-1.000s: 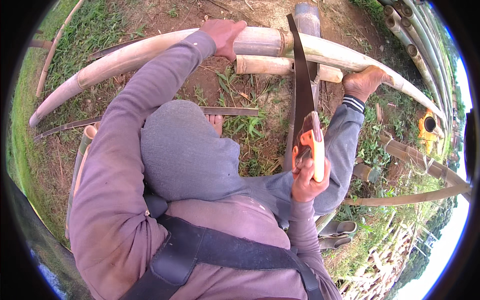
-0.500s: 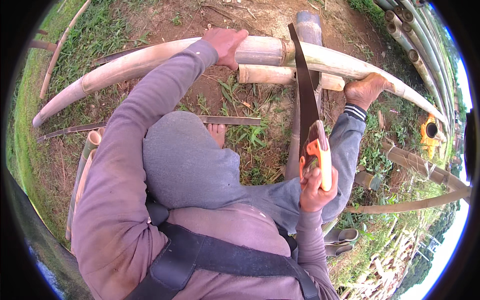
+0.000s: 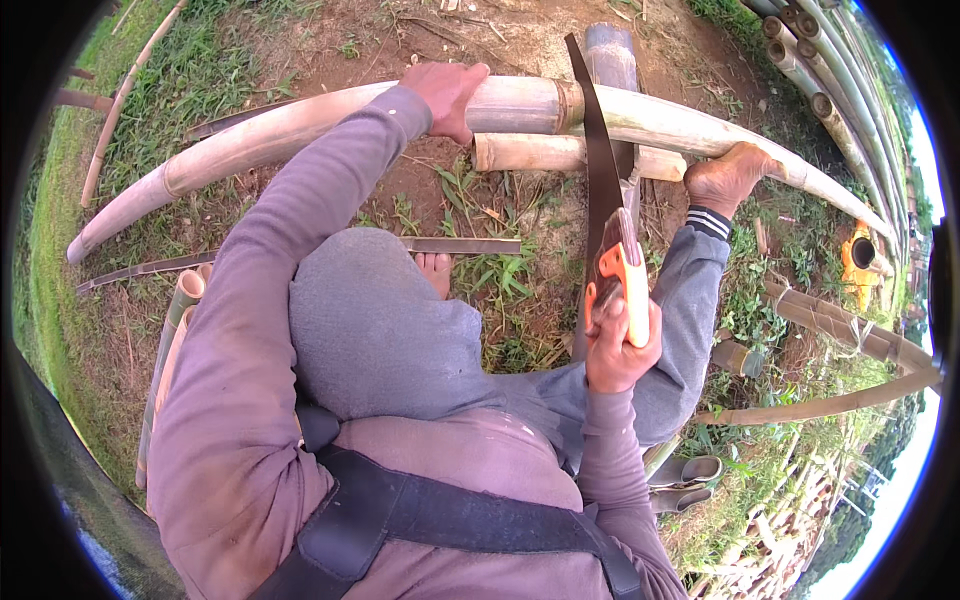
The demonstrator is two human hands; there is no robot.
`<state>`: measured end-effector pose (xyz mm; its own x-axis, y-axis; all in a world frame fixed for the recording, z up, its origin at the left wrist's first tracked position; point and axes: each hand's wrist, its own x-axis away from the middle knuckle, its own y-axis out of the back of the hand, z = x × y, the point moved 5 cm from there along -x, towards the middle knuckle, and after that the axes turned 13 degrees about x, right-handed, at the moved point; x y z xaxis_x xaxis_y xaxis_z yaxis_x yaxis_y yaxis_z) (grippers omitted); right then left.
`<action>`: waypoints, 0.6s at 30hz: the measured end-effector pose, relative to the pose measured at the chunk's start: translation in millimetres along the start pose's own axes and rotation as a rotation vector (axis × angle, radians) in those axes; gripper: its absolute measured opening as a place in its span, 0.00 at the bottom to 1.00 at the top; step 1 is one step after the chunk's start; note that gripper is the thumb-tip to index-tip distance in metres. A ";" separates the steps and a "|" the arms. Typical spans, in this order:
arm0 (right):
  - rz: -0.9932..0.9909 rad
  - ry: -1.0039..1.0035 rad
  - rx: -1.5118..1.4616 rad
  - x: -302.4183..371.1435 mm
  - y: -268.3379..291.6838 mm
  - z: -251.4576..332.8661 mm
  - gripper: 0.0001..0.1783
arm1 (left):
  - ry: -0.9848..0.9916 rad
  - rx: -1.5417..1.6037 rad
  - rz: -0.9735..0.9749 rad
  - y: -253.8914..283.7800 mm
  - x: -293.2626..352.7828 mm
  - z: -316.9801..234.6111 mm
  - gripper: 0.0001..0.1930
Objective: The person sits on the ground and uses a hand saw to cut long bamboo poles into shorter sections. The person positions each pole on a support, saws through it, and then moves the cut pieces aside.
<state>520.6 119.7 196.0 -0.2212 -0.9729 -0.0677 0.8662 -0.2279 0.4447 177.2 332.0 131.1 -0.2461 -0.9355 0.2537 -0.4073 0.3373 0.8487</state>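
I see right hand (image 3: 624, 350) gripping saw (image 3: 606, 195), middle right | blade (image 3: 599, 145) points up across bamboo (image 3: 520, 105), sideways up top | left hand (image 3: 446, 97), nearer, holds it

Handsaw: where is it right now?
In the head view, right of centre: the handsaw is in the right hand, its blade crossing the long bamboo pole.

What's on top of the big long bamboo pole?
The left grip and a bare foot rest on the pole; the saw blade crosses it. The pole's surface beneath them is covered.
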 end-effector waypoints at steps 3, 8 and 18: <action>-0.075 0.162 0.043 69.8 40.7 -8.1 0.16 | -0.002 -0.034 -0.004 7.1 -2.1 -2.4 0.49; 0.049 0.062 -0.045 -85.5 -56.7 -6.9 0.12 | 0.009 -0.064 -0.020 1.3 4.5 2.6 0.49; 0.017 0.074 -0.015 49.0 28.4 -8.4 0.11 | -0.066 -0.031 -0.012 2.5 -9.7 -13.4 0.48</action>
<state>538.2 65.2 197.8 -0.1735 -0.9767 -0.1264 0.8760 -0.2117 0.4333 190.4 340.5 137.0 -0.2992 -0.9302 0.2126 -0.3838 0.3213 0.8657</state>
